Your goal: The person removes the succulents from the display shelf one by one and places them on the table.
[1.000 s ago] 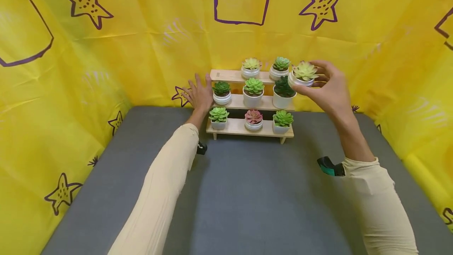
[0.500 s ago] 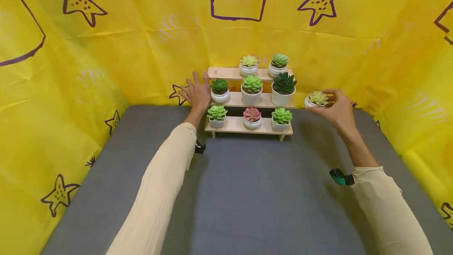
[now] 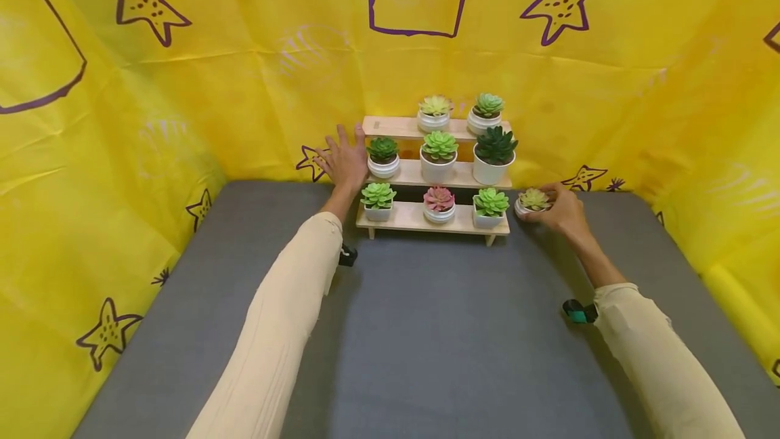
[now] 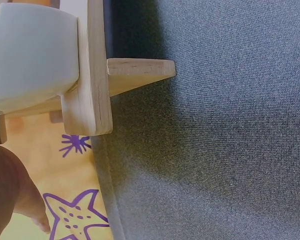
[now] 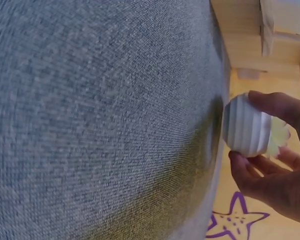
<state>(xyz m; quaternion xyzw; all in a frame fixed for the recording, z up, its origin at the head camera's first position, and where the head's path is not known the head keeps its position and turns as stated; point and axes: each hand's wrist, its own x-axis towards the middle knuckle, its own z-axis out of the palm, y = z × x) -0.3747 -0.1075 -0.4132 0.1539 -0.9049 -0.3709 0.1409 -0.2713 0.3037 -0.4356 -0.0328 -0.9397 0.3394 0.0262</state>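
Observation:
My right hand (image 3: 563,211) pinches a small succulent in a ribbed white pot (image 5: 245,125) between thumb and fingers. Its pale yellow-green leaves (image 3: 534,199) face up, and the pot is at the grey tabletop just right of a three-tier wooden shelf (image 3: 414,217). At the shelf's left side my left hand (image 3: 347,162) has its fingers spread, right by the middle tier's end. Several potted succulents stand on the tiers: a pink one (image 3: 439,199) sits front middle, a dark green one (image 3: 495,146) middle right. A square white pot (image 4: 35,55) shows on the front tier in the left wrist view.
The grey table (image 3: 451,330) stretches in front of the shelf. Yellow cloth (image 3: 274,80) with purple starfish drawings hangs behind and at both sides. The top tier (image 3: 390,127) holds a pale yellow succulent (image 3: 435,106) and a green one (image 3: 489,106).
My right hand has carried the pale yellow-green succulent from beside the top tier, outward and down to the tabletop right of the shelf. My left hand has stayed at the shelf's left side.

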